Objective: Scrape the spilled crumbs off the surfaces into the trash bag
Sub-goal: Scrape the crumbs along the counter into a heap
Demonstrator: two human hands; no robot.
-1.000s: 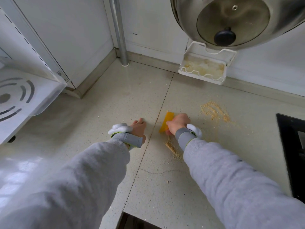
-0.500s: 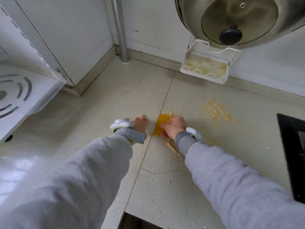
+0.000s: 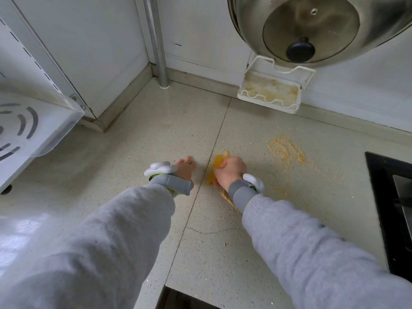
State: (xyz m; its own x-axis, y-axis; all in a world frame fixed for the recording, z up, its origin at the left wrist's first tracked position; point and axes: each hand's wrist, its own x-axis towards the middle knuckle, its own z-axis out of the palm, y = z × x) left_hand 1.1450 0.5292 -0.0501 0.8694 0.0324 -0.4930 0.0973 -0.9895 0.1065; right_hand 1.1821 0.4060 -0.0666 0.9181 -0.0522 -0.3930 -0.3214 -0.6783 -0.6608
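My right hand point(image 3: 229, 172) grips a yellow scraper point(image 3: 214, 169), whose blade stands on the speckled counter point(image 3: 156, 141) right beside the seam. My left hand point(image 3: 185, 169) rests flat on the counter just left of that seam, a short gap from the scraper. Yellowish crumbs lie in a loose pile point(image 3: 284, 150) to the right of my right hand. A thin line of crumbs point(image 3: 226, 196) runs under my right wrist, and a few sit at the scraper's far tip point(image 3: 225, 151). No trash bag shows in the frame.
A white wall-mounted tray point(image 3: 270, 94) hangs at the back, under a hanging steel wok with a glass lid point(image 3: 312, 27). A metal pipe point(image 3: 157, 41) rises in the back corner. A white rack shelf point(image 3: 29, 126) juts in at the left. A black cooktop point(image 3: 390, 197) borders the right.
My right hand has slid the scraper left toward the seam, closer to my left hand, leaving a crumb line behind it. The left hand has stayed in place.
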